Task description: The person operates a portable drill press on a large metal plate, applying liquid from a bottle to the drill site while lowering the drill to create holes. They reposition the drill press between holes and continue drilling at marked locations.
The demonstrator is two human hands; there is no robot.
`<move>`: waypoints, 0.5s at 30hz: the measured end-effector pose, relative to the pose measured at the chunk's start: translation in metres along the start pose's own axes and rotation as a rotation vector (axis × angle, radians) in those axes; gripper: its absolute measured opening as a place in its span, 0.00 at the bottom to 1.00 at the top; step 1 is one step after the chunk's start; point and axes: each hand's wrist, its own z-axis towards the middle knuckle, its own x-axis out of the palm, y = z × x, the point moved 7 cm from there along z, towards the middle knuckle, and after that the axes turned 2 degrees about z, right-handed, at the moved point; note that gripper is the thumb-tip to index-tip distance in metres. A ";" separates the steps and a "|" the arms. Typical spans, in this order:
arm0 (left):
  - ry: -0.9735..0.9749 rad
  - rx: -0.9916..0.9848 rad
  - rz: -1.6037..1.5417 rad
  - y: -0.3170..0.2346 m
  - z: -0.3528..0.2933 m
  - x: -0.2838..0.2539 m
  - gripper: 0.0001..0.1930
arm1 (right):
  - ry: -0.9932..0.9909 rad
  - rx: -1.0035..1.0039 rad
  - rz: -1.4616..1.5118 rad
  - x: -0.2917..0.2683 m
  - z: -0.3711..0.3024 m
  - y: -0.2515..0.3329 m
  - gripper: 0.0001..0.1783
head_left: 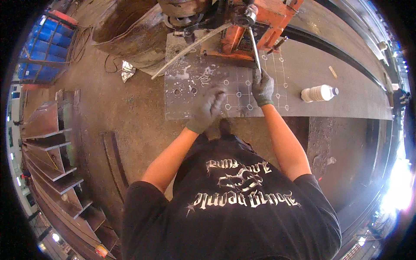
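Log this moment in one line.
Left hand: over plate, no held thing visible | right hand: gripping lever | orange machine: on plate | bottle: on plate, to the right

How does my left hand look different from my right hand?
Your right hand grips the lower end of a metal bar, while your left hand shows nothing in it, its fingers loosely curled. Your right hand reaches a little farther from your body; your left hand is nearer to it. Both wear grey gloves and are over the marked steel plate.
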 end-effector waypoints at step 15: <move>0.310 -0.567 0.665 0.173 -0.052 -0.075 0.27 | -0.047 0.058 0.016 0.002 0.001 -0.007 0.23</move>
